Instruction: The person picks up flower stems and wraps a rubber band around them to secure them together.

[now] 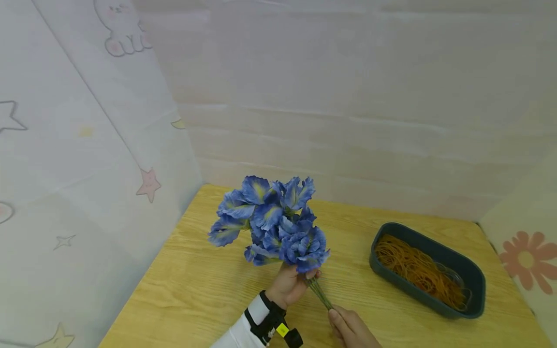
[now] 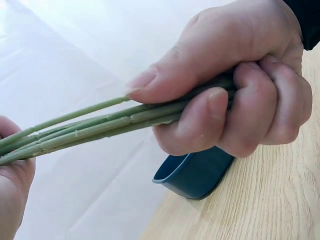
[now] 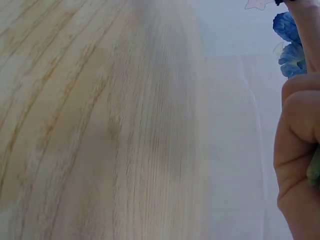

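A bunch of blue artificial flowers [image 1: 270,217] with yellow-streaked petals is held above the table, blooms toward the upper left. My left hand [image 1: 288,286] grips the green stems [image 1: 319,292] just below the blooms. Lower down, my right hand [image 1: 351,329] holds the stem ends. In the left wrist view, the right hand [image 2: 225,85] has its thumb over the stems [image 2: 100,125] and fingers curled round them; only part of the left hand [image 2: 17,185] shows at the left edge. A green stem end [image 3: 314,170] pokes from the right hand [image 3: 297,145] in the right wrist view.
A dark teal plastic box [image 1: 476,290] stands at the right of the wooden table [image 1: 183,280], with a tangle of orange-brown rubber bands [image 1: 417,270] in it. Pale printed sheets [image 1: 348,96] rise behind the table and at its sides.
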Available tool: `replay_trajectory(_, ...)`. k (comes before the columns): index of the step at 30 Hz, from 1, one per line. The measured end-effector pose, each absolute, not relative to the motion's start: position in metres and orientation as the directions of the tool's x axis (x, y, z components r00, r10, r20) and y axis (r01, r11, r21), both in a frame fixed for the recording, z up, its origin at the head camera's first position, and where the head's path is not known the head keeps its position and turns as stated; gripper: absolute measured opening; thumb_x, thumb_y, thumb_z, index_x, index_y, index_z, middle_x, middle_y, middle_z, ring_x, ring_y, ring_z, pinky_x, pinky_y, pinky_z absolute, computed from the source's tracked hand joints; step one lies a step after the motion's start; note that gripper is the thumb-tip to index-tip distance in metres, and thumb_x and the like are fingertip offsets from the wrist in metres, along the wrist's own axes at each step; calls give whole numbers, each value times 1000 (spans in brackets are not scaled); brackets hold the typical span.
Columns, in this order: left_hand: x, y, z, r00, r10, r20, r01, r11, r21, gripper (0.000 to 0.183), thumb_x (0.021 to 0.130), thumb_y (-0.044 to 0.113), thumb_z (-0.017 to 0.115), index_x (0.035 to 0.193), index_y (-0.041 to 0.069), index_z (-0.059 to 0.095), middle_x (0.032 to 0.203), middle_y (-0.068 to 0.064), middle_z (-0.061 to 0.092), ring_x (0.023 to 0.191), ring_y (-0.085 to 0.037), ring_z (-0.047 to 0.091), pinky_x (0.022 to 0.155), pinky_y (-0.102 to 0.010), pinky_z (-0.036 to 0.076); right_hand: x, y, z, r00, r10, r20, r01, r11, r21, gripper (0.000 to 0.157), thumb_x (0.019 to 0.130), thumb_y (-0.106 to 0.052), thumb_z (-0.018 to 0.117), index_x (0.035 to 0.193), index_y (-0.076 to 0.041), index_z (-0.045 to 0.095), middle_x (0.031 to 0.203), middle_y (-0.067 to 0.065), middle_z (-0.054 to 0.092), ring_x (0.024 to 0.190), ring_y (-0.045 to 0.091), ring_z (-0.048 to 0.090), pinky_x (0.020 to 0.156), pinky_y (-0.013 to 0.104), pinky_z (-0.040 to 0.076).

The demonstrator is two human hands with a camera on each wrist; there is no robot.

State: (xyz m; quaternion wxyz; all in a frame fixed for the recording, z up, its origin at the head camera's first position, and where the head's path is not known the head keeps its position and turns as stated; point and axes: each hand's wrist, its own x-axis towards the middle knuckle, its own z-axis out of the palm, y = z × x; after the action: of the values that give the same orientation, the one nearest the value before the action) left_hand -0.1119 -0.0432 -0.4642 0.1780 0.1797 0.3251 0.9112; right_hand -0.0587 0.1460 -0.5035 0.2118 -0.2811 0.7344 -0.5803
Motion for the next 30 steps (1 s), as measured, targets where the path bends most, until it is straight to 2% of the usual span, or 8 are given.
replay_trajectory(4, -111, -47, -464, -866, 486, 119, -279, -666, 692, 24, 99, 28, 43, 77, 26, 53, 78, 12, 58, 75, -1, 52, 85, -19, 45, -59, 148, -501, -741, -668, -74, -57, 173, -983, 45, 105, -18, 20, 73, 9, 37, 55, 20, 29, 45, -7, 31, 40, 21, 31)
replay_trajectory(6, -112, -48, -466, -872, 484, 78, -286, -630, 722, 31, 98, 34, 39, 69, 25, 43, 73, 12, 52, 72, -2, 47, 87, -21, 42, -60, 148, -501, -742, -663, -105, -14, 172, -985, 47, 105, -23, 22, 74, 11, 37, 56, 22, 28, 44, -6, 31, 40, 22, 30)
replay_trajectory(9, -114, -47, -468, -895, 446, 17, -281, -592, 755, 37, 98, 38, 35, 65, 23, 38, 66, 10, 46, 67, -4, 42, 87, -23, 41, -62, 147, -502, -745, -657, -117, 2, 173, -985, 50, 104, -25, 23, 75, 13, 36, 56, 24, 28, 44, -5, 31, 40, 22, 31)
replay_trajectory(15, -115, -38, -466, -950, 298, -100, -267, -601, 753, 40, 97, 43, 36, 64, 20, 32, 57, 9, 41, 56, -5, 35, 78, -23, 41, -65, 148, -510, -783, -614, -99, -77, 254, -964, 47, 104, -23, 24, 75, 11, 42, 55, 17, 33, 44, -4, 29, 44, 19, 32)
replay_trajectory(18, -117, -33, -463, -964, 233, -129, -249, -614, 750, 43, 96, 44, 38, 63, 18, 31, 56, 8, 40, 54, -6, 33, 73, -23, 37, -67, 146, -510, -812, -574, -107, -92, 308, -947, 47, 104, -26, 26, 78, 9, 44, 54, 3, 34, 45, -4, 29, 45, 18, 32)
replay_trajectory(21, -119, -32, -462, -966, 213, -147, -250, -614, 749, 42, 97, 44, 37, 66, 16, 31, 57, 8, 39, 53, -6, 31, 70, -24, 34, -68, 145, -508, -827, -557, -75, -119, 304, -945, 44, 104, -24, 27, 80, 8, 46, 52, 3, 34, 44, -4, 29, 43, 16, 30)
replay_trajectory(25, -122, -35, -462, -964, 215, -155, -258, -636, 727, 38, 97, 44, 35, 70, 17, 31, 59, 7, 40, 53, -6, 28, 68, -24, 31, -67, 150, -505, -819, -573, -21, -157, 260, -953, 35, 103, -16, 29, 87, 7, 50, 56, 16, 46, 44, 1, 39, 43, 18, 37)
replay_trajectory(30, -127, -43, -462, -967, 216, -138, -249, -667, 702, 36, 97, 42, 33, 71, 18, 33, 61, 7, 41, 53, -6, 28, 66, -23, 29, -70, 175, -497, -881, -472, -45, -156, 379, -912, 33, 103, -18, 30, 102, 4, 55, 77, 11, 60, 63, 8, 54, 57, 24, 47)
